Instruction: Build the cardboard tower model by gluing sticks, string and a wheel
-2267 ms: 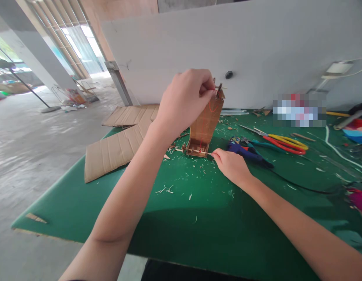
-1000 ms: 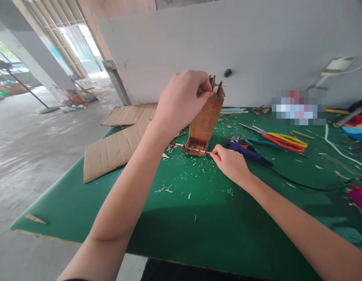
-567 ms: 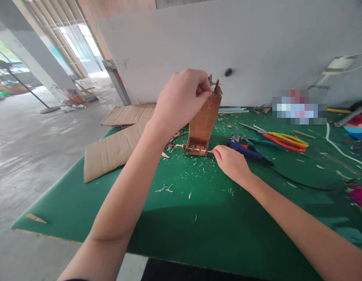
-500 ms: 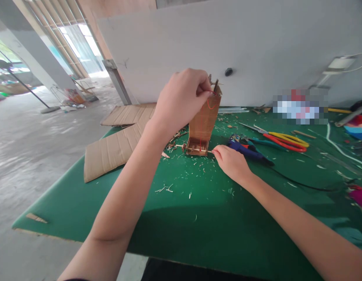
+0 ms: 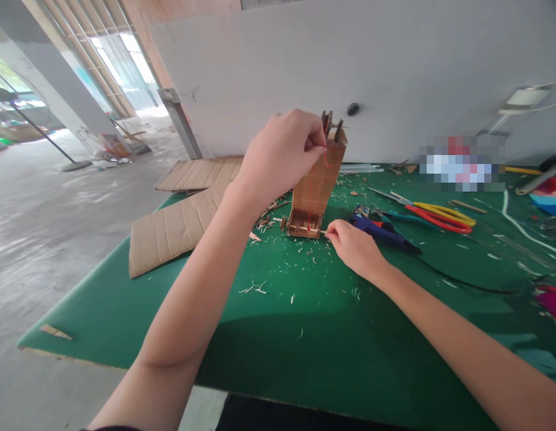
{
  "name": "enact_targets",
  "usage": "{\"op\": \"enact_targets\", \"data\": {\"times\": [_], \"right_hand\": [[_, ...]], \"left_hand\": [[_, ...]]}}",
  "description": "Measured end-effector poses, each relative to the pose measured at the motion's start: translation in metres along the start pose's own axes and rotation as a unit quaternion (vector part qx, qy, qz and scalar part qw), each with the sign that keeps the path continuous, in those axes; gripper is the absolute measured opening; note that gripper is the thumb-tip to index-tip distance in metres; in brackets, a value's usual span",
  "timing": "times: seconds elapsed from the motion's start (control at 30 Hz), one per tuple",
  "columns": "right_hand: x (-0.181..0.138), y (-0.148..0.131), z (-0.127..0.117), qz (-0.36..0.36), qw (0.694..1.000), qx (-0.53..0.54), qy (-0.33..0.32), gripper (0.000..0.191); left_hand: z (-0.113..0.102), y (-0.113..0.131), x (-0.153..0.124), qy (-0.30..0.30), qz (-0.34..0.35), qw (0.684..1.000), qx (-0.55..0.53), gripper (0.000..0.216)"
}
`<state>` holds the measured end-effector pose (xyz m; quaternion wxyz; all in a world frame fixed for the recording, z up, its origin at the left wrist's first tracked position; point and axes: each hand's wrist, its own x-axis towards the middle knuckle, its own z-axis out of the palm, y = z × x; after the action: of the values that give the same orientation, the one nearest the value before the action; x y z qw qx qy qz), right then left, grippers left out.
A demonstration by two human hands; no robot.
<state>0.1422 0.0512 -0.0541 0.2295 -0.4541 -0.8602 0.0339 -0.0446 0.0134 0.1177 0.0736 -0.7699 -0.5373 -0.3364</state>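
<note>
Wall point(image 5: 260, 66) of pale grey; spans the far side. Green table point(image 5: 269, 347) in front of it; stretches from near to far, darkens under a shadow at the near side. Two cardboard sheets point(image 5: 179, 230) on the far left of the table; lie at an angle to each other, partly behind the raised arm.

Cardboard model point(image 5: 323, 179) at the middle of the table, between both hands; rises as a tall brown panel, tilts slightly right, ends below in a shallow open box point(image 5: 304, 220) on the tabletop.

Left hand point(image 5: 284, 149) up at the panel's top, from the left; appears to pinch red string point(image 5: 328, 160) between thumb and finger, hides part of the panel. Right hand point(image 5: 356, 248) low, just right of the box; pinches the right end of a pale stick point(image 5: 301, 228).

Tool with red and yellow handles point(image 5: 444, 218) to the right; lies with metal tip toward the left. Dark-blue tool point(image 5: 381, 233) just beyond the right hand.

Pale stick again: crosses the box, pokes out at both sides. Red string again: loops below the left fingertips, runs down the panel's front toward the stick. Shavings point(image 5: 253, 288), smallest of all; litter the tabletop around the box.
</note>
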Motion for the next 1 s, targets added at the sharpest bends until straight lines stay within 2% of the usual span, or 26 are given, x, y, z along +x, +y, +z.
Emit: {"op": "enact_targets", "data": {"times": [0.17,0.4,0.57,0.77,1.0], "right_hand": [[0.000,0.000,0.001,0.007,1.000,0.002,-0.003,0.015],[-0.001,0.001,0.001,0.009,1.000,0.002,-0.010,0.013],[0.000,0.000,0.001,0.004,1.000,0.001,-0.004,0.013],[0.001,-0.002,0.001,-0.003,1.000,-0.008,-0.010,0.014],[0.000,-0.002,0.000,-0.003,1.000,-0.015,-0.016,0.014]], "left_hand": [[0.001,0.001,0.000,-0.017,-0.037,0.999,-0.014,0.014],[0.002,0.002,0.000,-0.021,-0.013,1.000,-0.008,0.014],[0.004,0.002,0.000,-0.026,-0.022,0.999,-0.007,0.014],[0.010,0.005,0.002,0.001,0.008,1.000,0.008,0.012],[0.010,0.003,0.001,-0.002,0.007,1.000,0.012,0.015]]}}
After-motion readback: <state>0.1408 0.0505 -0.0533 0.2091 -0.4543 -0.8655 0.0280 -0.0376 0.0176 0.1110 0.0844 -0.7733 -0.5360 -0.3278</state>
